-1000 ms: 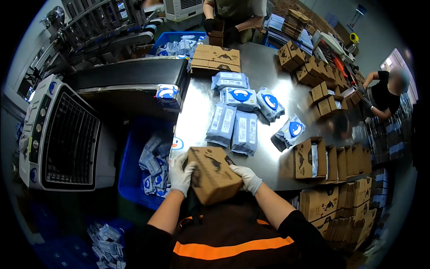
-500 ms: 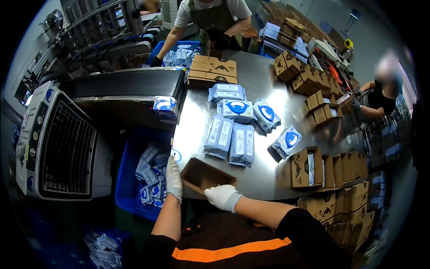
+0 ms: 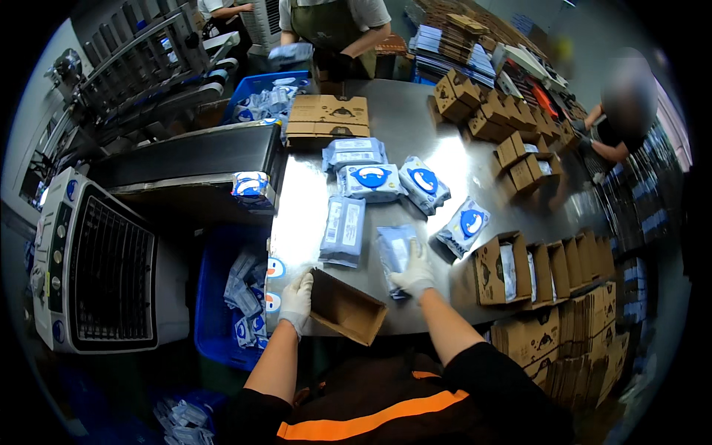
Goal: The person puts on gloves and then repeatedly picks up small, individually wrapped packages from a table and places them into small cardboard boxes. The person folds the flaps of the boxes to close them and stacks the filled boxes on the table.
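With its opening facing up, an empty brown cardboard box (image 3: 348, 305) sits tilted at the near table edge. My gloved left hand (image 3: 297, 302) is closed on the box's left side. My gloved right hand (image 3: 417, 273) grips the right side of a pale blue pack of wipes (image 3: 390, 241), slightly blurred, just behind the box. Another wipes pack (image 3: 343, 231) lies label up to its left. Farther back, several packs with blue whale lids, such as this whale-lid pack (image 3: 424, 184), lie together, and a loose pack (image 3: 465, 226) rests to the right.
Filled boxes (image 3: 498, 271) stand in a row at right, above flat cardboard stacks (image 3: 586, 337). A conveyor (image 3: 185, 156) ends at the table's left, over a blue crate of packs (image 3: 230, 326). Folded cartons (image 3: 328, 119) lie at the back. A co-worker (image 3: 334, 30) stands across; another (image 3: 623, 111) at right.
My right hand has left the box and taken hold of a wipes pack, which has shifted toward me. The box has turned and shifted slightly right. The co-worker across has lifted a pack.
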`<act>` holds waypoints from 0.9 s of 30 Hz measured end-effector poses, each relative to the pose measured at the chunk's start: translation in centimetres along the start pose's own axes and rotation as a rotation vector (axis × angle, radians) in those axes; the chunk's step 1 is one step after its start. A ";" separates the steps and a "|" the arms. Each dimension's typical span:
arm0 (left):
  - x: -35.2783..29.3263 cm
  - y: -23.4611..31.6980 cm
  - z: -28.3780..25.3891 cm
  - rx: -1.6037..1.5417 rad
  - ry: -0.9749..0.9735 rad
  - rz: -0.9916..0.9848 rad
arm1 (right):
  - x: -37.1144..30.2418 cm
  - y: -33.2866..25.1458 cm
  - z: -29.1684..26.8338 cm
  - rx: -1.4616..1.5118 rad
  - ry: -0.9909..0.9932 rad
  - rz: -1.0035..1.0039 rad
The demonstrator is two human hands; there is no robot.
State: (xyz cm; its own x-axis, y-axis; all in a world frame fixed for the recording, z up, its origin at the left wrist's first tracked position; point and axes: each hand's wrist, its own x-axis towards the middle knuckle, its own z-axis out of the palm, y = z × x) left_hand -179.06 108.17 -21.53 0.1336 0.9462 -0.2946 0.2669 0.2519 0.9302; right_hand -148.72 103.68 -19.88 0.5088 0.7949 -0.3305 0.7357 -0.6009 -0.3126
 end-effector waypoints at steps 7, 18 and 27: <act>-0.4 0.8 7.7 -0.243 -0.238 -0.032 | -3.8 12.3 -7.2 2.121 -0.756 -0.200; 0.1 0.5 13.0 -0.555 -0.470 -0.165 | -10.2 5.4 -9.3 0.770 -0.690 -0.308; -1.5 2.4 14.0 -0.413 -0.397 -0.116 | -4.6 6.0 -1.1 -0.143 -0.618 -0.770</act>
State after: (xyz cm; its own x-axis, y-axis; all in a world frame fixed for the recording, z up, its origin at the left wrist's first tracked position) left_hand -165.22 104.52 -21.92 0.4948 0.7793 -0.3845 -0.0830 0.4828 0.8718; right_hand -146.16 96.53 -19.27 -0.4220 0.7559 -0.5004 0.8346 0.1085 -0.5400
